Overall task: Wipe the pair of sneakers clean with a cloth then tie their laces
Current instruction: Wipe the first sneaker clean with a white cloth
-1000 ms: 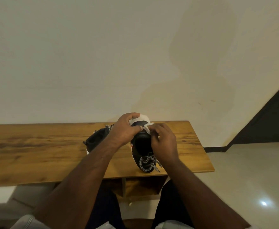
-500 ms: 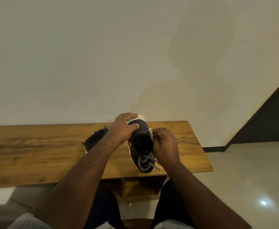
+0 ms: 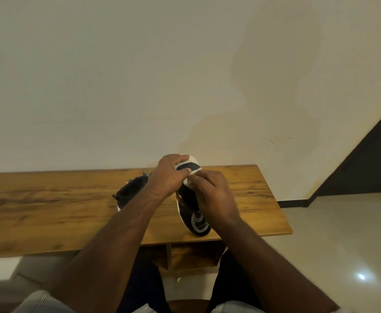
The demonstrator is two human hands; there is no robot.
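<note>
Table (image 3: 49, 199), wood, lower half of frame. Second sneaker (image 3: 130, 195), left of centre, untouched. Held sneaker (image 3: 196, 220), centre, long axis running away from viewer, laces nearest. Left hand (image 3: 167, 177) grips its far white end; right hand (image 3: 212, 195) presses a white cloth (image 3: 188, 181) just below. No legible writing.

Two sneakers sit on the wooden table (image 3: 49, 211), which stands against the wall (image 3: 139, 75). The left sneaker (image 3: 129, 193) lies behind the left forearm; the right sneaker (image 3: 192, 213) stands between both hands, nearer the table's front edge
</note>
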